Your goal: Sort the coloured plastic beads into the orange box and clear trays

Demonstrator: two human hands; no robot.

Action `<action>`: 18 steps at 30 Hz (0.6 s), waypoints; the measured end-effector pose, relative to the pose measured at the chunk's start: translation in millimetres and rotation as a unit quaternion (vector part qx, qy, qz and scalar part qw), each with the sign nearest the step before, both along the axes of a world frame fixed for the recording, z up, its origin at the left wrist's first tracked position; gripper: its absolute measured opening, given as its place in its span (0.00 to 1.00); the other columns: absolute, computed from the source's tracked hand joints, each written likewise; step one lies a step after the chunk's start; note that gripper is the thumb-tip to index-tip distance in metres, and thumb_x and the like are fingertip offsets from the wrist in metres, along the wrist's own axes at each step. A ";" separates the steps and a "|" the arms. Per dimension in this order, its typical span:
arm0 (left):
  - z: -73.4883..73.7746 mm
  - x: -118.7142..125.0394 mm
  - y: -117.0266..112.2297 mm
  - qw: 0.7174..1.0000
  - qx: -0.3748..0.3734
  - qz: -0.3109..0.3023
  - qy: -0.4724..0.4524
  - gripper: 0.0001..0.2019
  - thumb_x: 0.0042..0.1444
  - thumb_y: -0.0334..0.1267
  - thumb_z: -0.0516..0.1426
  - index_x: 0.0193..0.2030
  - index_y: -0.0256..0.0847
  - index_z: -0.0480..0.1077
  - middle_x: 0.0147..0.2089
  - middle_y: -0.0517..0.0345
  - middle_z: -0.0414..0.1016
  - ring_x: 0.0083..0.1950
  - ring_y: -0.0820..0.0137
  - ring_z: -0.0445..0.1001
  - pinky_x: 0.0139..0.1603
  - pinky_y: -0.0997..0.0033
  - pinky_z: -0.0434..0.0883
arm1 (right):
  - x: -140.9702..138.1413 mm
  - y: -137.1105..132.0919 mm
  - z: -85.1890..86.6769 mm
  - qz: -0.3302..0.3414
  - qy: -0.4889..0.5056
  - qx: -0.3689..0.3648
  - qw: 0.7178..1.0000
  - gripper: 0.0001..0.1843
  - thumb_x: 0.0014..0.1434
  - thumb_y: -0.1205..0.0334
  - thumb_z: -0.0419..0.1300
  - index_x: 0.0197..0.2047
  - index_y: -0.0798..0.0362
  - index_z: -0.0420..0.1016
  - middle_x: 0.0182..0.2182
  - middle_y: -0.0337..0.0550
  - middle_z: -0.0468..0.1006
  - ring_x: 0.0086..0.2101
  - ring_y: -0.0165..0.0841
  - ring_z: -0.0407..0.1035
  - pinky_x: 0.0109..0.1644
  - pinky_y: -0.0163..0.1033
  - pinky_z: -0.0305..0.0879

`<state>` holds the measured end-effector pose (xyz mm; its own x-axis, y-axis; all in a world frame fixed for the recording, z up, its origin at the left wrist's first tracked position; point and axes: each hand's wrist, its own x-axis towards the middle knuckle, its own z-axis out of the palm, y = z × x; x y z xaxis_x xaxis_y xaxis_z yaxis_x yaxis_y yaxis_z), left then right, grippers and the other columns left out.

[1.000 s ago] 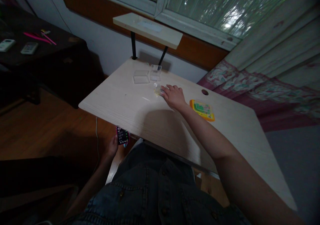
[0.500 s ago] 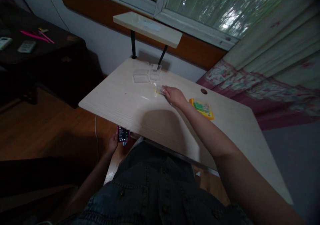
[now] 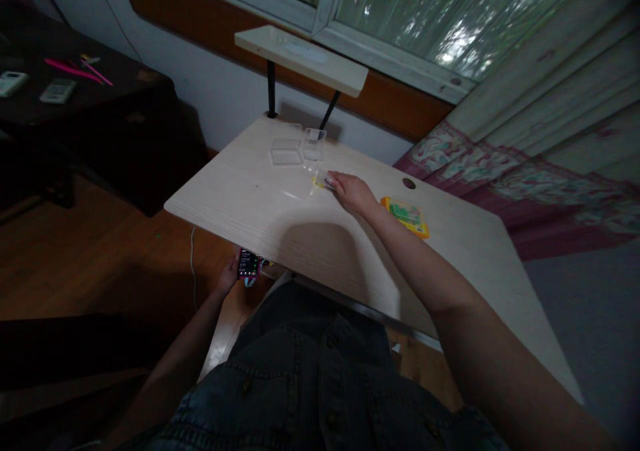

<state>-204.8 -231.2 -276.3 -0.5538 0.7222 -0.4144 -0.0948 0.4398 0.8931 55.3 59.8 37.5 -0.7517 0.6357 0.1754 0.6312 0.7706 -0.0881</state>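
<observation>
My left hand [image 3: 229, 274], low beside the table's front edge, is closed around a phone [image 3: 249, 264] with a lit dark screen and a pinkish edge. On the tabletop, the fingers of my right hand [image 3: 351, 192] pinch a small clear plastic piece [image 3: 321, 179] with yellow at its lower edge; its exact kind is too small to make out. Just beyond it lie a larger clear plastic box [image 3: 286, 156] and a smaller clear box [image 3: 314, 147], both with lids raised. Near my right forearm sits a yellow-edged case [image 3: 406, 217] with green contents.
A pale wooden table [image 3: 225, 197] carries a raised shelf [image 3: 303, 61] on black posts at its far edge. A round hole [image 3: 409, 183] is in the tabletop. Curtains [image 3: 500, 137] hang right. Remotes and pink items lie on a dark desk [image 3: 100, 104] at left.
The view has shifted slightly. The phone in my left hand sits a little higher and further right in the picture. My right hand keeps its pinch on the clear piece at nearly the same spot.
</observation>
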 end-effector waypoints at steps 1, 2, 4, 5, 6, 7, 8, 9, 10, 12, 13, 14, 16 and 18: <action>0.2 -1.2 1.5 1.000 -0.006 -0.006 -0.007 0.26 0.60 0.60 0.52 0.42 0.34 0.73 0.32 0.50 0.78 0.34 0.61 0.78 0.35 0.64 0.76 | 0.3 0.1 -0.8 0.002 0.003 -0.002 1.000 0.30 0.72 0.50 0.38 0.64 0.58 0.66 0.60 0.52 0.72 0.58 0.41 0.67 0.63 0.46 0.61; 0.2 -2.5 2.9 1.000 -0.012 -0.014 -0.015 0.26 0.60 0.59 0.51 0.43 0.35 0.73 0.30 0.51 0.77 0.31 0.63 0.77 0.32 0.66 0.75 | 0.7 0.1 -1.8 0.003 0.004 -0.005 1.000 0.30 0.72 0.50 0.37 0.64 0.57 0.66 0.60 0.52 0.72 0.59 0.41 0.66 0.63 0.47 0.60; 0.3 -5.6 5.7 0.999 -0.021 -0.028 -0.028 0.24 0.62 0.57 0.51 0.45 0.36 0.73 0.28 0.54 0.75 0.28 0.65 0.76 0.29 0.68 0.73 | 1.5 0.0 -4.3 0.007 0.007 -0.008 1.000 0.30 0.71 0.50 0.38 0.64 0.57 0.65 0.60 0.52 0.71 0.60 0.41 0.65 0.64 0.49 0.59; 0.4 -7.4 7.2 0.999 -0.024 -0.034 -0.033 0.23 0.63 0.56 0.51 0.47 0.36 0.72 0.27 0.55 0.75 0.27 0.66 0.75 0.28 0.69 0.72 | 2.0 -0.2 -5.6 0.009 0.008 -0.007 1.000 0.30 0.71 0.50 0.39 0.64 0.57 0.65 0.61 0.53 0.70 0.61 0.41 0.63 0.64 0.50 0.58; 0.6 -9.3 8.8 0.998 -0.026 -0.040 -0.038 0.23 0.63 0.55 0.51 0.49 0.37 0.72 0.27 0.56 0.75 0.27 0.67 0.74 0.27 0.70 0.72 | 2.4 -0.4 -6.9 0.012 0.008 -0.005 1.000 0.30 0.70 0.49 0.40 0.64 0.57 0.65 0.61 0.54 0.70 0.61 0.41 0.62 0.65 0.50 0.57; 0.9 -11.3 10.6 0.998 -0.028 -0.045 -0.042 0.22 0.64 0.55 0.51 0.50 0.38 0.71 0.27 0.56 0.74 0.26 0.68 0.74 0.27 0.71 0.71 | 2.8 -0.7 -7.9 0.015 0.009 -0.003 1.000 0.29 0.70 0.49 0.41 0.64 0.58 0.65 0.61 0.54 0.70 0.62 0.42 0.62 0.64 0.50 0.57; 1.1 -13.2 12.7 0.997 -0.030 -0.050 -0.046 0.22 0.64 0.54 0.51 0.52 0.38 0.71 0.27 0.56 0.74 0.25 0.68 0.73 0.26 0.71 0.70 | 3.2 -1.2 -8.7 0.017 0.011 -0.002 1.000 0.29 0.69 0.49 0.43 0.64 0.58 0.65 0.61 0.55 0.70 0.61 0.42 0.62 0.64 0.50 0.57; 1.1 -15.0 14.9 0.997 -0.032 -0.053 -0.049 0.22 0.65 0.53 0.50 0.53 0.38 0.70 0.27 0.56 0.74 0.25 0.69 0.72 0.26 0.71 0.70 | 3.6 -1.7 -9.1 0.018 0.013 -0.002 1.000 0.29 0.68 0.49 0.45 0.64 0.58 0.65 0.60 0.55 0.70 0.60 0.43 0.63 0.64 0.49 0.57; 1.0 -16.6 17.4 0.997 -0.035 -0.055 -0.051 0.22 0.66 0.53 0.50 0.54 0.37 0.70 0.28 0.56 0.74 0.25 0.70 0.71 0.27 0.72 0.70 | 4.2 -2.4 -9.3 0.017 0.015 -0.003 1.000 0.29 0.67 0.49 0.47 0.64 0.58 0.65 0.60 0.55 0.71 0.59 0.43 0.64 0.63 0.49 0.58; -0.1 -18.9 22.5 0.996 -0.039 -0.057 -0.055 0.21 0.67 0.52 0.50 0.54 0.36 0.69 0.31 0.57 0.74 0.25 0.73 0.71 0.28 0.72 0.71 | 5.6 -4.1 -8.9 0.014 0.021 -0.002 1.000 0.30 0.65 0.48 0.51 0.64 0.58 0.65 0.58 0.56 0.72 0.56 0.45 0.65 0.61 0.50 0.59; -0.9 -19.5 24.9 0.996 -0.040 -0.057 -0.057 0.21 0.67 0.52 0.50 0.53 0.35 0.69 0.32 0.57 0.74 0.26 0.74 0.71 0.29 0.72 0.71 | 6.6 -5.0 -8.4 0.013 0.025 0.001 1.000 0.31 0.64 0.48 0.53 0.63 0.58 0.65 0.57 0.57 0.72 0.56 0.45 0.65 0.60 0.50 0.59; -1.9 -19.8 27.1 0.996 -0.040 -0.056 -0.060 0.21 0.67 0.52 0.50 0.53 0.35 0.68 0.34 0.57 0.74 0.27 0.75 0.71 0.30 0.72 0.72 | 7.7 -6.1 -7.7 0.014 0.031 0.004 0.999 0.32 0.63 0.47 0.54 0.64 0.58 0.65 0.57 0.57 0.72 0.55 0.46 0.65 0.60 0.50 0.59; -4.0 -19.6 29.9 0.996 -0.041 -0.053 -0.064 0.22 0.68 0.53 0.49 0.53 0.35 0.68 0.36 0.57 0.74 0.28 0.75 0.72 0.31 0.71 0.72 | 10.2 -8.0 -5.4 0.021 0.047 0.011 0.999 0.34 0.61 0.46 0.56 0.64 0.59 0.64 0.56 0.57 0.72 0.54 0.47 0.65 0.60 0.50 0.59; -5.4 -18.5 30.2 0.996 -0.043 -0.047 -0.070 0.23 0.68 0.54 0.48 0.52 0.35 0.68 0.36 0.56 0.74 0.29 0.74 0.72 0.31 0.71 0.72 | 12.7 -9.6 -1.5 0.024 0.060 0.013 0.998 0.36 0.61 0.44 0.56 0.65 0.60 0.64 0.55 0.58 0.73 0.54 0.47 0.65 0.60 0.50 0.59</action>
